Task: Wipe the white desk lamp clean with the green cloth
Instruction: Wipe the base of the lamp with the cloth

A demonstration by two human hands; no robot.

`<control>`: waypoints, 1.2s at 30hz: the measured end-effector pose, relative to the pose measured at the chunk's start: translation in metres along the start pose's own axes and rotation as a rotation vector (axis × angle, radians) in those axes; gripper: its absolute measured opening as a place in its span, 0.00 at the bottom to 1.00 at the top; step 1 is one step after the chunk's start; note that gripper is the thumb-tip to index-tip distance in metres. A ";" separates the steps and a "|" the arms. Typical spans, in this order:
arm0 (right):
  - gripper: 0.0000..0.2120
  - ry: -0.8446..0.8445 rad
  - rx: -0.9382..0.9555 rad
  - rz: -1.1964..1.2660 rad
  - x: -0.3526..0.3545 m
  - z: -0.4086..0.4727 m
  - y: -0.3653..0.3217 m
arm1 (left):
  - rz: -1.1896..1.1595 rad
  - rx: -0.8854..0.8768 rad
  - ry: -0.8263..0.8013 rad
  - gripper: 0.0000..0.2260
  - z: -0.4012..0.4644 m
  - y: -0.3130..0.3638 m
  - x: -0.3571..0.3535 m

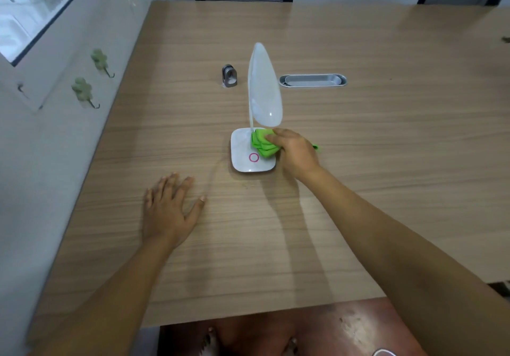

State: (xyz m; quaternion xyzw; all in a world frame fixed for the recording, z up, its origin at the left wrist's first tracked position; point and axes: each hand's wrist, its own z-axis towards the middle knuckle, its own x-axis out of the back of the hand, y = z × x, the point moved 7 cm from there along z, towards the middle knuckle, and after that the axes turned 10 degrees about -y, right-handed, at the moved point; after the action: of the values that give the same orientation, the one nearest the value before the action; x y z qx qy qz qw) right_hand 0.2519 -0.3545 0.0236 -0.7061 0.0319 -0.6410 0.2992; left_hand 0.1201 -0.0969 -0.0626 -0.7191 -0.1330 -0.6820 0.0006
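While the left hand [169,209] lies flat and spread on the wooden table [358,162], nearer than the white desk lamp [264,91] and to its left, the right hand [294,153] presses a folded green cloth [262,143] onto the lamp's square base [242,151], fingers closed over the wad beside the thin stem. Nothing steadies the lamp, and I reckon a firm push could slide the light base or tip the tall head. The cloth also sits near the pink ring button [253,157]; rubbing across it might switch the lamp. Beyond the lamp stand a small metal object [229,75] and a cable slot [313,80].
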 end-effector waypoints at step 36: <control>0.17 0.131 0.161 -0.326 -0.033 -0.016 -0.063 | 0.016 -0.013 0.031 0.29 0.001 0.001 0.002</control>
State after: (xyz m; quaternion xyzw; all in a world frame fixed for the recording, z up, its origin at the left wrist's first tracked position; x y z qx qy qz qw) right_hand 0.2097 -0.2951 0.0239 -0.6325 -0.1150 -0.7260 0.2443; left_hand 0.1215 -0.0969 -0.0609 -0.7094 -0.1226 -0.6941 0.0034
